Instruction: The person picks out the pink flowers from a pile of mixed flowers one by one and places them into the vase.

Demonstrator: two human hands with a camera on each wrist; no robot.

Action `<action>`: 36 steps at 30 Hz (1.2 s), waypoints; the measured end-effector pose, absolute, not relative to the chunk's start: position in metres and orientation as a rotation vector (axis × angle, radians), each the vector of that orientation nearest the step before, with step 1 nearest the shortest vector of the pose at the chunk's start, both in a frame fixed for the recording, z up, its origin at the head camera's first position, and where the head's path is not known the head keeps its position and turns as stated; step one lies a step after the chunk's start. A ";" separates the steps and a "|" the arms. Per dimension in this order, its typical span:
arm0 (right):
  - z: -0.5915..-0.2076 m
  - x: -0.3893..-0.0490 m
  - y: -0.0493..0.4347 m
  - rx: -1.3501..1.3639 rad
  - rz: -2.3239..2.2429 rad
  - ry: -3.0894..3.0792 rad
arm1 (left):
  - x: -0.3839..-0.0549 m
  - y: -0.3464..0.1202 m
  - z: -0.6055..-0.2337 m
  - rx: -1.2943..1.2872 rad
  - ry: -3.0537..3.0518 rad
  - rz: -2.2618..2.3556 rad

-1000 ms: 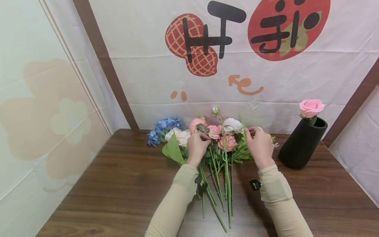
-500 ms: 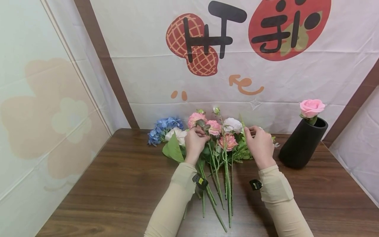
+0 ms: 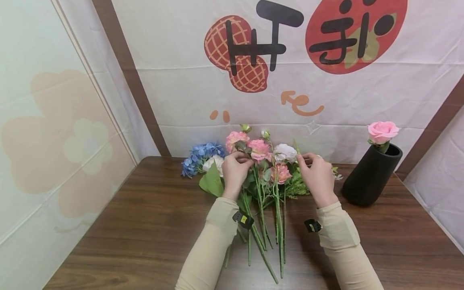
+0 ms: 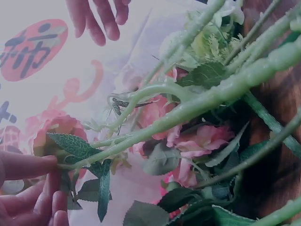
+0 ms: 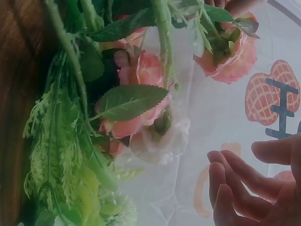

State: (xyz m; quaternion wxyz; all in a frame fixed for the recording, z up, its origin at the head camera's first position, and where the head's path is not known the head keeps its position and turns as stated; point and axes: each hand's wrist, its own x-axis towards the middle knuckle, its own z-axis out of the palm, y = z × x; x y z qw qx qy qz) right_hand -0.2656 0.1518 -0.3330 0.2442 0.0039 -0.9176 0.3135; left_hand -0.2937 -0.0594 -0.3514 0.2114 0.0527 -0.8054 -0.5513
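Note:
In the head view my left hand (image 3: 235, 172) pinches a green stem just below a pink peony (image 3: 236, 140). The left wrist view shows thumb and finger at the thin end of that stem (image 4: 155, 129), by its leaves. A second pink bloom (image 3: 259, 150) stands right beside it. My right hand (image 3: 317, 177) hovers at the right of the pile, near a white flower (image 3: 285, 153). In the right wrist view its fingers (image 5: 249, 181) are loosely bent with nothing between them. A coral-pink peony (image 3: 281, 174) and green fern leaves (image 3: 295, 189) lie between the hands.
A black vase (image 3: 369, 177) holding a pink rose (image 3: 383, 132) stands at the right on the wooden table (image 3: 152, 233). Blue hydrangea (image 3: 201, 158) and a cream flower (image 3: 214, 164) lie at the left. Several stems point toward the front edge. A printed cloth (image 3: 174, 92) hangs behind.
My left hand has moved slightly up and left, raising the pink peony and its bud a little out of the pile. The right hand has stayed almost still.

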 end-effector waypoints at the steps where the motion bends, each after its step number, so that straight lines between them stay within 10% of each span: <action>1: -0.333 -0.266 0.151 0.009 0.859 -2.507 | -0.293 -0.060 -0.351 0.138 -2.223 -1.553; 36: -0.313 -0.261 0.129 0.132 0.993 -2.435 | -0.269 -0.081 -0.305 0.098 -1.892 -1.720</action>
